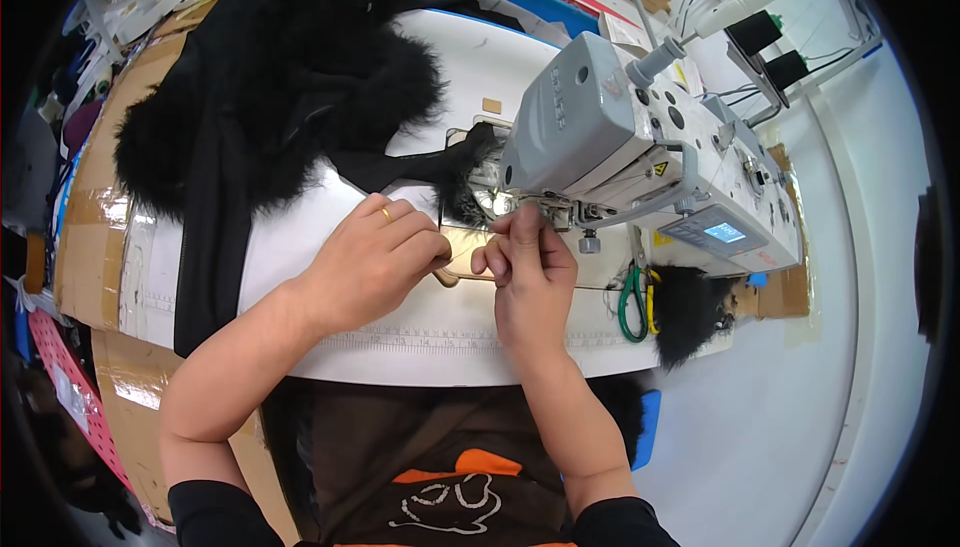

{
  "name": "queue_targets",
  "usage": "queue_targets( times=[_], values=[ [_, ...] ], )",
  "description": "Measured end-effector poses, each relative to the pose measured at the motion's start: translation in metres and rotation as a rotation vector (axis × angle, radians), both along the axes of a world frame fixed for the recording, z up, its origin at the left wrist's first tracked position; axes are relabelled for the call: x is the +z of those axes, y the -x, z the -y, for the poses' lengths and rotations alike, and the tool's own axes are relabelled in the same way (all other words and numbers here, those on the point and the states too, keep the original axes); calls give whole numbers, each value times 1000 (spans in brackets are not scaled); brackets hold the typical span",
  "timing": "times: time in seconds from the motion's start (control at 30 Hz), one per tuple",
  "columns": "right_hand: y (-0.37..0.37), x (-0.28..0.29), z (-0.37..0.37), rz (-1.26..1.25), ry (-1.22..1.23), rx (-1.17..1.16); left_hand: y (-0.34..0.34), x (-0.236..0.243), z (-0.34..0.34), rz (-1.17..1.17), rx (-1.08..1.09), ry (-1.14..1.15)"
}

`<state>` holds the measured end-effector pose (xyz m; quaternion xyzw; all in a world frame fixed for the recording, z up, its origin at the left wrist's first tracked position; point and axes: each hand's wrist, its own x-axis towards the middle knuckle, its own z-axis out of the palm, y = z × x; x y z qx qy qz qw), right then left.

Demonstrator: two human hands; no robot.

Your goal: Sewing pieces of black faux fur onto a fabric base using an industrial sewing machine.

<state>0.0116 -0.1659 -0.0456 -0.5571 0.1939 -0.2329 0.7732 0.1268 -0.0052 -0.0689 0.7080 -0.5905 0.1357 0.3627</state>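
Observation:
A white and grey sewing machine (570, 112) has black fabric with fur trim (468, 192) lying at its needle area. My left hand (395, 247) is curled over the left part of the brass-coloured machine plate (466, 252); what its fingertips hold is too small to make out. My right hand (525, 262) is raised beside the presser foot, thumb and forefinger pinched together, other fingers bent, holding something I cannot make out. A large black fur-trimmed garment (270, 77) is spread over the white table (400, 355), its long dark panel hanging down left of my left hand.
Green-handled scissors (630, 307) lie to the right, beside a black fur piece (688, 312). Cardboard (120, 247) borders the table's left side, with a pink perforated board (75, 397) below it. A white wall (860, 247) stands at the right. Papers and a blue tray lie at the back.

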Motion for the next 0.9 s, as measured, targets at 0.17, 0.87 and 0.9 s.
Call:
queue_targets(
  times=[0.17,0.87,0.9],
  values=[
    [16,-1,11,-91,6,-94,1,-3,3,-23,-18,28],
    [-12,6,46,-343,-108,292,0,2,3,0,-50,37],
    [-13,6,50,-338,-130,286,-1,2,4,-4,-43,39]
  ],
)
